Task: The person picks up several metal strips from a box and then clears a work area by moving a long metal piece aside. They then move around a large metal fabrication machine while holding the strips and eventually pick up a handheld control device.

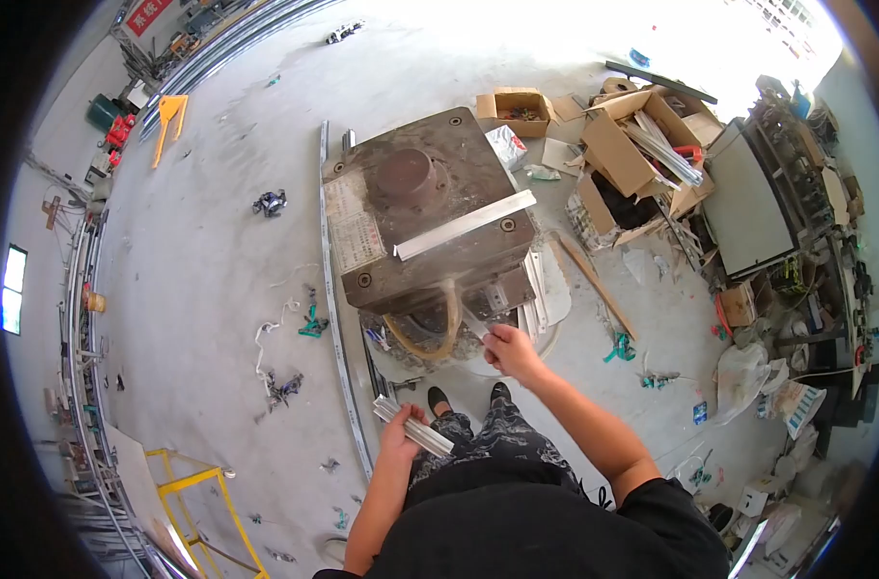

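My left hand (pixel 398 430) is closed around a few short white metal profiles (pixel 428 438), held low in front of my legs. Slightly farther out, my right hand (pixel 512 351) grips one end of a pale flat profile strip (pixel 474 323). The strip's other end reaches the near side of a heavy brown metal machine (pixel 473 159); whether it sits inside an opening I cannot tell. Across the machine's top lies a longer white profile (pixel 466 224). A yellowish hose (pixel 453 323) loops at its near side, left of the strip.
White profiles (pixel 533 299) stand against the machine's right side. A long metal rail (pixel 330 270) runs along its left. Farther right are a wooden stick (pixel 599 289) and open cardboard boxes (pixel 615 154). A yellow frame (pixel 191 480) stands at the lower left.
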{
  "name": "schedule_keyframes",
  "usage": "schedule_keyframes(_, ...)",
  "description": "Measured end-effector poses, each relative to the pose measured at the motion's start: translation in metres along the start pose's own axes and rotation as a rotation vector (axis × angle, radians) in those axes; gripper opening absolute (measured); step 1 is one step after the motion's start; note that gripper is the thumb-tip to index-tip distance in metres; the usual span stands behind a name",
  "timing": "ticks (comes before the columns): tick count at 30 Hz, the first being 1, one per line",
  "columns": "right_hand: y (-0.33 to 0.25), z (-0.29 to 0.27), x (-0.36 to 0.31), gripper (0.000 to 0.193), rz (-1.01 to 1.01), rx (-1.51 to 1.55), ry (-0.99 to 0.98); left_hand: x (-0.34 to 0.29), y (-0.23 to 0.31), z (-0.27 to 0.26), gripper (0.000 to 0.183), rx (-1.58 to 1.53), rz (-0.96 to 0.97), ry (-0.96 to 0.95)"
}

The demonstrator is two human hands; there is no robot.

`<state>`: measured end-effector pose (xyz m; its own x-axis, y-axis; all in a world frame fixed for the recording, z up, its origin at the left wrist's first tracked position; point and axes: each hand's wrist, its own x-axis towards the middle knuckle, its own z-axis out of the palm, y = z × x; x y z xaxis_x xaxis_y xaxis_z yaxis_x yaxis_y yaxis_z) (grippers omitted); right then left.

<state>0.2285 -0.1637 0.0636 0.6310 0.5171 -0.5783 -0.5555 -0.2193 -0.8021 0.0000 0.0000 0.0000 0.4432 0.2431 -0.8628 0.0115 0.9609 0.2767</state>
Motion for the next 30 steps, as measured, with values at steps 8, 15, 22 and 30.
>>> schedule_keyframes(8,0.029,0.03,-0.007,0.019,-0.219,0.079,0.191,-0.005,-0.016,0.021,0.011,0.013,-0.019,0.04)
schedule_keyframes(15,0.004,0.044,0.004,0.019,-0.147,0.066,0.242,0.006,0.002,0.005,0.008,0.02,-0.036,0.029)
schedule_keyframes(22,-0.007,0.045,0.003,0.021,-0.08,0.031,0.231,0.02,0.04,0.011,0.01,-0.032,-0.091,0.055)
schedule_keyframes(30,0.006,0.043,0.005,0.009,-0.069,0.079,0.296,0.019,0.099,0.031,0.014,-0.081,-0.169,-0.134)
